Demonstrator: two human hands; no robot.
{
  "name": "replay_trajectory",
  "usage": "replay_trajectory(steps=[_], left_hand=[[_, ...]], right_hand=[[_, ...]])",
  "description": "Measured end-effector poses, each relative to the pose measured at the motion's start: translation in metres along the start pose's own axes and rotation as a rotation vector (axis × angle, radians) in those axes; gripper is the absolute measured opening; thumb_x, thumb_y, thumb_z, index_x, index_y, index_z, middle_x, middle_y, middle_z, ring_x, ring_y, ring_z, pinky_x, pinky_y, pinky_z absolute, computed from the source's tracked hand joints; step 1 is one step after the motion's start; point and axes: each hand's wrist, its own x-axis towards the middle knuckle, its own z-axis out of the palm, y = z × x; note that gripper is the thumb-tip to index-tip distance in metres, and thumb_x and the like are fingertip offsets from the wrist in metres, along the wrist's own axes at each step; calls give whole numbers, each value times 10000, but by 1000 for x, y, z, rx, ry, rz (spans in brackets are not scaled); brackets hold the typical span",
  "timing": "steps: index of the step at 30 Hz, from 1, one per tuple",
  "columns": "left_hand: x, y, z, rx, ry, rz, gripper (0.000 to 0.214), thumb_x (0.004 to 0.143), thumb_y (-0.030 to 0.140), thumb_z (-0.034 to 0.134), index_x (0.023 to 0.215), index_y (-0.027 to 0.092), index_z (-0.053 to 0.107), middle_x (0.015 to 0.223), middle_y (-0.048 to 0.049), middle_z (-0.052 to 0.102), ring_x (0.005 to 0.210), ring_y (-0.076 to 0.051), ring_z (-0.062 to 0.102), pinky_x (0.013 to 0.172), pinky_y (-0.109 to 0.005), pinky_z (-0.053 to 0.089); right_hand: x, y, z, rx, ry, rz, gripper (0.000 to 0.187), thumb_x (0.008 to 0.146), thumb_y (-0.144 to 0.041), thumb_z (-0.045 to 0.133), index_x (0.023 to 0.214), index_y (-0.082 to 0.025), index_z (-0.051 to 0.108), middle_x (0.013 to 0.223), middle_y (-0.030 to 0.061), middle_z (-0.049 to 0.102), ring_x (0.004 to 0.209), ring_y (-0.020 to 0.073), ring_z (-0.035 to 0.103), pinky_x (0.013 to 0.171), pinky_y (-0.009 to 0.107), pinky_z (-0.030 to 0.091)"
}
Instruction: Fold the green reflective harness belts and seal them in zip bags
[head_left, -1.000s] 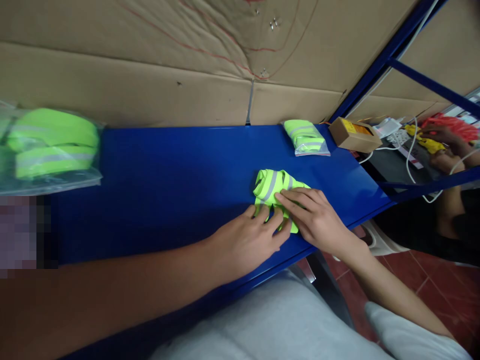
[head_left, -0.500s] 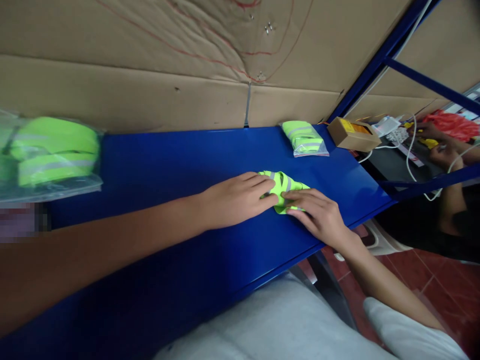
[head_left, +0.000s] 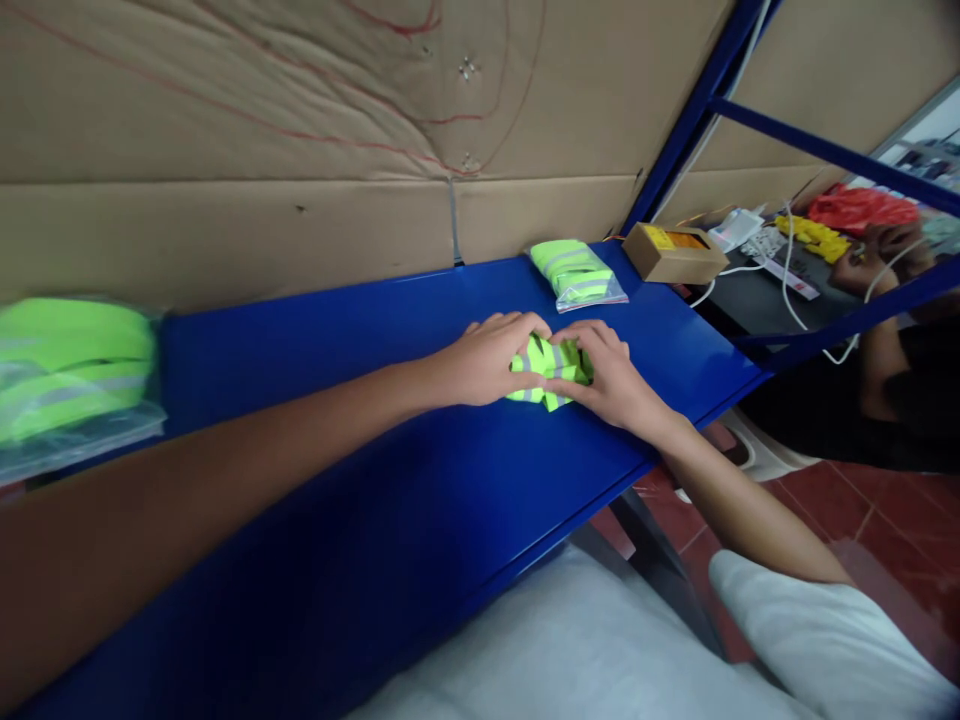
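Observation:
Bunched neon-yellow reflective straps [head_left: 551, 368] with grey stripes lie on the blue table [head_left: 420, 480]. From the left, my left hand [head_left: 491, 360] is closed on the bundle, thumb at its near side and fingers at the far side. My right hand [head_left: 604, 370] grips it from the right in the same way, the two thumbs close together. Parts of the bundle are hidden behind the fingers. Just beyond my hands sits a clear bag [head_left: 577, 272] of similar folded reflective straps.
More bagged reflective straps [head_left: 75, 370] lie at the left. A cardboard box [head_left: 671, 252] stands at the table's far right end, by a blue metal frame [head_left: 825, 140]. Past it, a co-worker's hands [head_left: 870, 262] are near yellow items [head_left: 814, 238]. A cardboard wall [head_left: 300, 230] backs the table.
My hands have curled round the straps from both sides and gathered them into a more compact bundle. The camera view has shifted slightly to the right.

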Motion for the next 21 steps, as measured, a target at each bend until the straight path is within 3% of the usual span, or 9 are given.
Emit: replay_trajectory(steps=[3, 8, 13, 15, 18, 21], left_hand=[[17, -12, -5, -13, -1, -54, 603, 805, 350, 751, 1367, 208, 584, 1289, -117, 536, 1207, -298, 552, 1063, -456, 435], [32, -27, -20, -1, -74, -58, 663, 708, 571, 787, 1268, 237, 665, 1276, -104, 572, 1258, -327, 536, 1069, -460, 434], [26, -22, -19, -136, -156, -71, 581, 767, 591, 747, 1194, 229, 591, 1020, -26, 691, 874, -217, 646, 766, -304, 461], [20, -13, -13, -136, -96, -55, 548, 762, 570, 765, 1148, 228, 579, 1033, -15, 685, 887, -218, 651, 751, -297, 459], [15, 3, -5, -17, 50, -40, 531, 741, 464, 807, 1158, 234, 571, 1160, -41, 649, 1038, -272, 649, 857, -355, 490], [12, 13, 0, 106, 119, -2, 496, 770, 342, 811, 1198, 241, 581, 1226, -59, 629, 1143, -300, 635, 935, -394, 505]], right_hand=[[9, 11, -1, -101, -43, 77, 796, 826, -685, 733, 1446, -242, 502, 1446, 163, 532, 1300, 383, 490, 1019, 530, 409], [24, 26, -4, 96, -66, 30, 664, 839, -748, 672, 1241, -222, 622, 1236, 114, 630, 1156, 301, 551, 1003, 447, 421], [29, 27, -1, 190, 34, 76, 500, 902, -692, 640, 1071, -221, 647, 1127, 76, 656, 1106, 253, 559, 991, 402, 388], [26, 25, -2, 222, 26, 71, 498, 892, -670, 670, 1070, -207, 637, 1131, 80, 654, 1102, 246, 565, 962, 377, 401], [21, 21, -8, 257, 10, 14, 603, 857, -651, 728, 1213, -183, 598, 1273, 113, 631, 1176, 255, 563, 949, 346, 407], [19, 21, -17, 108, -29, 7, 617, 900, -692, 653, 1253, -188, 609, 1220, 102, 681, 1127, 265, 602, 957, 366, 350]])
